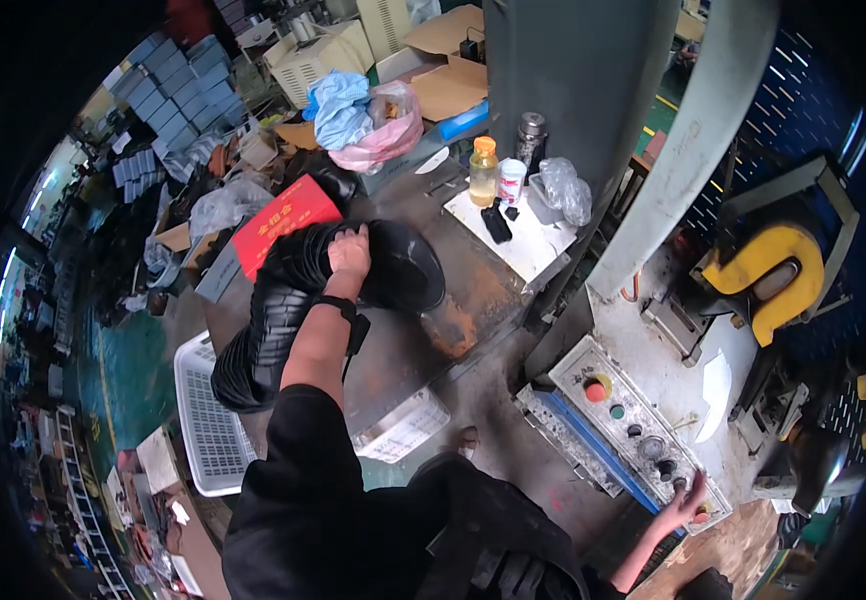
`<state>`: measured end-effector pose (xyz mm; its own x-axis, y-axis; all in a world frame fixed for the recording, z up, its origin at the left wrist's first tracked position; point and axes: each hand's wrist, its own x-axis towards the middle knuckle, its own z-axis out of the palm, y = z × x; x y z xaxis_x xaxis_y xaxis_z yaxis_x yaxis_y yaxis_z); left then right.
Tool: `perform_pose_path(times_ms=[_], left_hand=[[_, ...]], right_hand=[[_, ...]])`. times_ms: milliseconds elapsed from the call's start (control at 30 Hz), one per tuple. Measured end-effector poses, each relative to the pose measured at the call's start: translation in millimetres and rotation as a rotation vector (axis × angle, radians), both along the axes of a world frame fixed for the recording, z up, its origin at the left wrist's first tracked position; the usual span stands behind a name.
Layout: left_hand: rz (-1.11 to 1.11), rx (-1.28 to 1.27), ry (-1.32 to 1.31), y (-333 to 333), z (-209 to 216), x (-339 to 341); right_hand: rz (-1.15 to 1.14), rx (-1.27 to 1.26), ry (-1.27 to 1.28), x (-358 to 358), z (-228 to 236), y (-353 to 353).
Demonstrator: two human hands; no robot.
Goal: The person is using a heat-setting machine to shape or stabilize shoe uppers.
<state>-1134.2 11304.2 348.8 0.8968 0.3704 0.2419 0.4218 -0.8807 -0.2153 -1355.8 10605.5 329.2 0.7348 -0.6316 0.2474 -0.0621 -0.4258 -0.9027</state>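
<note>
On the worn metal table (473,310) lies a long row of black, curved, sole-shaped pieces (288,310), packed tightly against one another. My left hand (350,255) grips the far end of this row, its fingers bent over the top edges. Just right of that hand rests a broad, shiny black piece (408,265). A dark band (353,320) circles my left wrist. Far to the right, my right hand (685,508) is at the lower end of a dirty control panel (593,360), fingers apart beside a red button (703,515). Whether it touches a knob there, I cannot tell.
A red box (283,225) sits behind the row. A bottle with an orange cap (483,170), a white tub (512,182) and a flask (531,140) stand on a white board (528,250). Right is a machine with a yellow part (768,275); left, a white basket (203,420).
</note>
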Motion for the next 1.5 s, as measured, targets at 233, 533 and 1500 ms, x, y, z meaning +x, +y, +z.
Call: perform_pose_path(times_ms=[233,533,1500], left_hand=[[-0.178,-0.376,0.003,-38,78,4],[-0.762,-1.110,0.051,-195,159,-86],[-1.651,-1.690,0.096,-759,272,-75]], right_hand=[[0.690,0.115,0.180,86,80,181],[1.200,-0.759,0.086,132,179,326],[0.160,0.631,-0.466,18,268,-226]])
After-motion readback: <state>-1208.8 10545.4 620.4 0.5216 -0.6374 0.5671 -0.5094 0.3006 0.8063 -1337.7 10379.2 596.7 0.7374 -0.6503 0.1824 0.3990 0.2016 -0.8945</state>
